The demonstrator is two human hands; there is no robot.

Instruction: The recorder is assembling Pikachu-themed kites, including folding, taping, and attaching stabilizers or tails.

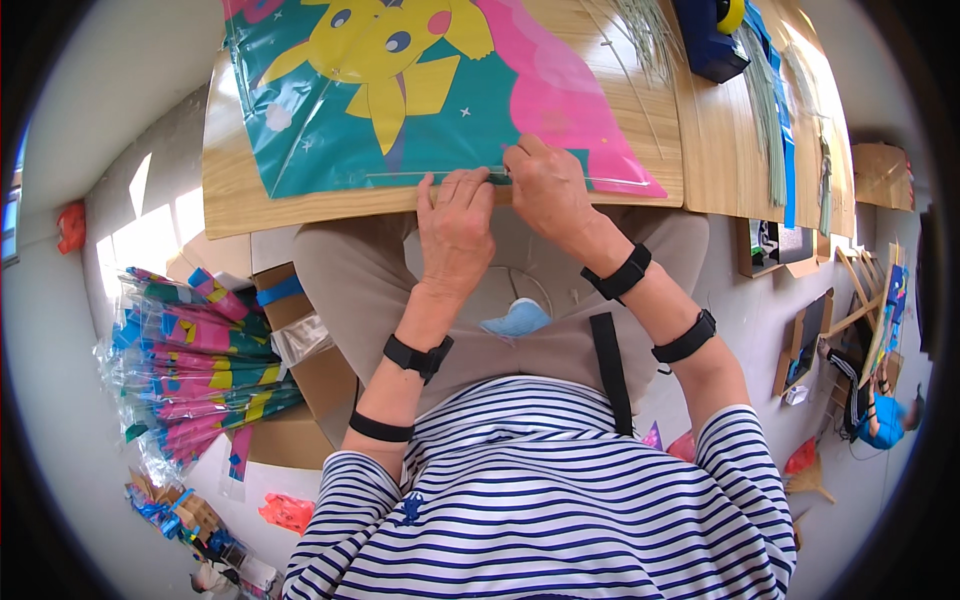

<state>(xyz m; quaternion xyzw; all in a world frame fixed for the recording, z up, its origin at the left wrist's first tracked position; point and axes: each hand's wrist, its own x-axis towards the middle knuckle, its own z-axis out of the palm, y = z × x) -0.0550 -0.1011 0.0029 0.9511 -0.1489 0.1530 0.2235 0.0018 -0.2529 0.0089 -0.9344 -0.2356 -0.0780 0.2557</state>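
Observation:
A glossy plastic sheet [330, 140] printed with a yellow cartoon character on teal and pink lies on the wooden table. Its lower edge runs along the table's near edge, with a thin pale stick [395, 176] lying along it. My left hand [455, 225] rests with fingers stretched over this edge, nothing visibly gripped. Just right of it, my right hand [550, 190] is closed, its fingertips pinched at the sheet's edge. A small dark bit shows between the two hands; what the right fingers hold is too hidden to name.
Bundled thin sticks [645, 40] and a dark blue tape dispenser [712, 45] occupy the far right of the table [228, 170]. Folded printed sheets [215, 365] spill from a cardboard box [290, 440] at left. A blue face mask [518, 317] lies between my legs. Another person [880, 420] is at right.

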